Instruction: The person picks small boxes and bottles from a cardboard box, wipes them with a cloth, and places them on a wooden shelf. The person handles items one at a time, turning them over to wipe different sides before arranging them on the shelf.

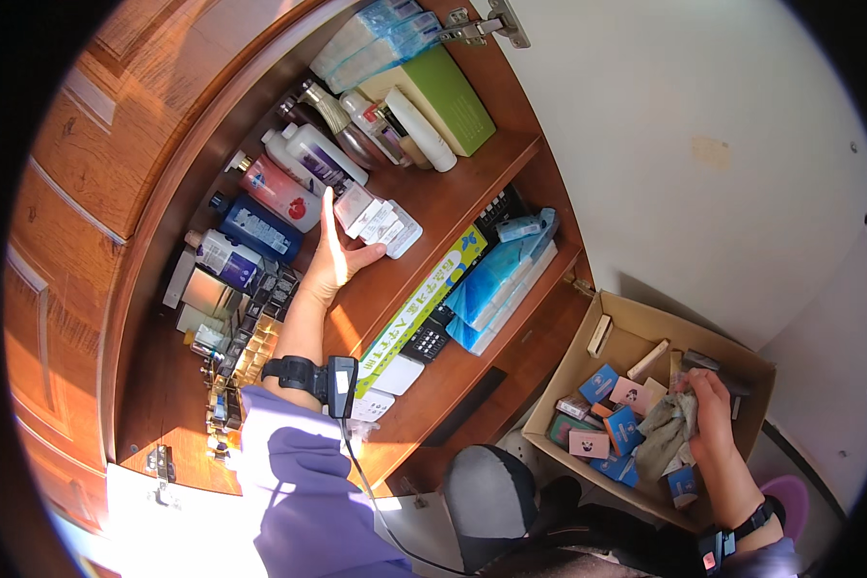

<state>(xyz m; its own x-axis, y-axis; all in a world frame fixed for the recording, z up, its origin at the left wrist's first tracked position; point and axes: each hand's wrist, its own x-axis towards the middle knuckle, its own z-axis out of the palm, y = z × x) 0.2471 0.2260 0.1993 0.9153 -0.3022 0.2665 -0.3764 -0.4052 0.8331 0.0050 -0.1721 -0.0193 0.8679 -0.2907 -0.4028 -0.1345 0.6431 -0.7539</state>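
My left hand (332,264) reaches over the upper cabinet shelf, with thumb and fingers spread around a small stack of clear and white boxes (376,220). Its thumb touches the near edge of the stack and its fingers lie along the left side. Over the cardboard box (549,426) at the right, my right hand (712,408) grips a crumpled grey-green cloth (665,437). Beneath the cloth, several small blue boxes (625,430) and pink boxes (589,443) lie loose in the cardboard box, some partly hidden.
Bottles, among them a pink pump bottle (282,191) and a blue one (260,230), line the shelf's back. A green box (441,101) stands farther along. Blue tissue packs (498,282) lie on the lower shelf. The open white door (665,144) borders the right side.
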